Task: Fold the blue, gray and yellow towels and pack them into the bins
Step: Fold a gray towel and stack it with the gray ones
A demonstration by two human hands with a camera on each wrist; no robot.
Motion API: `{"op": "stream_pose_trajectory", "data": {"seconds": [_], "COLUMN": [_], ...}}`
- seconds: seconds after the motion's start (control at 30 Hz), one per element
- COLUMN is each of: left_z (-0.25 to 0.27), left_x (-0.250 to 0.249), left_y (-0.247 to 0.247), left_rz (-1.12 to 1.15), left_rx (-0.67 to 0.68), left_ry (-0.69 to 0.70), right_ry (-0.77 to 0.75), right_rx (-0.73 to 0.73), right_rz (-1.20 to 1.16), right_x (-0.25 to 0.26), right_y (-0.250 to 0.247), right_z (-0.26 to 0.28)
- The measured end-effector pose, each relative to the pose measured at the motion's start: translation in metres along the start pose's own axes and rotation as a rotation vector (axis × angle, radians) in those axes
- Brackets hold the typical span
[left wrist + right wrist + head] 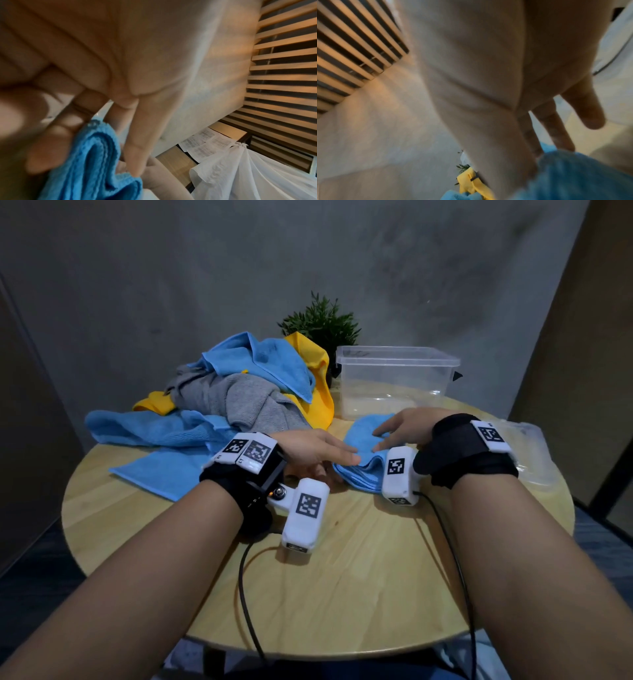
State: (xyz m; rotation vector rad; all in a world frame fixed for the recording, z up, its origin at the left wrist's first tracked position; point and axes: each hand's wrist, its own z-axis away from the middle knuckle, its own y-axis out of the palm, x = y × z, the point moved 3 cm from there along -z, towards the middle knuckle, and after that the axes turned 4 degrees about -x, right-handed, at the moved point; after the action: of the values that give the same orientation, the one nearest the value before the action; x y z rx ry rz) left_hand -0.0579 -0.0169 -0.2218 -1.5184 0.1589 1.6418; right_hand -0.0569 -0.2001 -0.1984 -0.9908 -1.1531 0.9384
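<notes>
Item 1. Folded blue towel (363, 446): lies on the round bench (342, 577) just beside the near wall of the clear bin (397, 381), which stands at about 12 o'clock from it. Its stacked fold edges face the person; its long axis appears to run roughly 8 to 2 o'clock.

Item 2. Left hand (315, 448): at the towel's 9 o'clock end. The left wrist view shows fingers (56, 135) and thumb pinching the layered edge of the towel (96, 162); grip narrow, holding cloth.

Item 3. Right hand (404, 428): lies on top of the towel toward its 2 o'clock side, fingers (556, 129) straight and spread, pressing flat; nothing held.

Item 4. Unfolded pile at 10 o'clock: gray towel (239, 402), yellow towel (318, 378), further blue towels (260, 361), heaped and overlapping, well apart from the bin's mouth.

Item 5. Potted plant (322, 323) behind the pile; a clear lid (534, 453) at the bench's 3 o'clock edge.

Assessment: fold looks near done; the bin shows nothing inside. The right hand is the nearer to the bin, so the lift likely runs forward, toward 12 o'clock, over the near wall, with the layered edge kept pinched.
</notes>
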Motion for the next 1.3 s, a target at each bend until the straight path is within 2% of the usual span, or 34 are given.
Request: {"op": "stream_pose_trajectory", "data": {"seconds": [0.07,0.17,0.23,0.3,0.37,0.5,0.6,0.7,0.8,0.87,0.93,1.03,1.07,1.13,1.2,1.23,1.3], "left_z": [-0.003,-0.014,-0.013,-0.018,-0.023,-0.026,-0.025,-0.024,-0.02,-0.014,-0.001,0.017,0.021,0.019,0.014,0.012,0.008], "left_x": [0.0,0.001,-0.006,-0.007,-0.007,-0.009,-0.009,-0.006,-0.007,-0.012,-0.019,-0.02,-0.016,-0.005,0.008,0.014,0.023], "left_y": [-0.007,-0.016,-0.012,-0.011,-0.008,-0.01,-0.009,-0.009,-0.013,-0.026,-0.05,-0.096,-0.108,-0.121,-0.119,-0.116,-0.112], "left_rz": [-0.116,-0.181,-0.244,-0.224,-0.192,-0.253,-0.226,-0.175,-0.209,-0.223,-0.155,-0.199,-0.193,-0.234,-0.36,-0.372,-0.314], "left_rx": [-0.063,-0.153,-0.144,-0.095,-0.029,-0.008,0.014,0.018,0.002,-0.098,-0.292,-0.804,-0.919,-0.996,-0.962,-0.949,-0.961], "left_ry": [-0.018,0.044,0.107,0.111,0.094,0.075,0.074,0.066,0.085,0.142,0.207,0.281,0.261,0.128,-0.036,-0.079,-0.064], "right_ry": [-0.044,-0.072,-0.07,-0.074,-0.081,-0.079,-0.043,-0.062,-0.088,-0.125,-0.172,-0.24,-0.247,-0.238,-0.187,-0.153,-0.106], "right_rx": [0.01,0.004,0.018,0.032,0.035,-0.077,-0.029,-0.15,-0.299,-0.332,-0.355,-0.382,-0.379,-0.342,-0.28,-0.254,-0.219], "right_rz": [-0.033,-0.074,-0.159,-0.245,-0.246,-0.223,-0.288,-0.276,-0.377,-0.536,-0.805,-1.084,-1.117,-1.125,-1.062,-0.993,-0.818], "right_x": [0.001,0.004,0.005,0.006,0.004,-0.003,-0.006,0.001,0.011,0.019,0.031,0.057,0.067,0.089,0.106,0.112,0.117], "right_y": [0.003,0.01,0.015,0.018,0.018,0.011,0.013,0.0,-0.02,-0.031,-0.041,-0.05,-0.049,-0.038,-0.018,-0.005,0.017], "right_z": [-0.004,-0.009,-0.016,-0.02,-0.023,-0.022,-0.017,-0.007,0.008,0.017,0.023,0.024,0.02,0.008,-0.009,-0.019,-0.037]}}
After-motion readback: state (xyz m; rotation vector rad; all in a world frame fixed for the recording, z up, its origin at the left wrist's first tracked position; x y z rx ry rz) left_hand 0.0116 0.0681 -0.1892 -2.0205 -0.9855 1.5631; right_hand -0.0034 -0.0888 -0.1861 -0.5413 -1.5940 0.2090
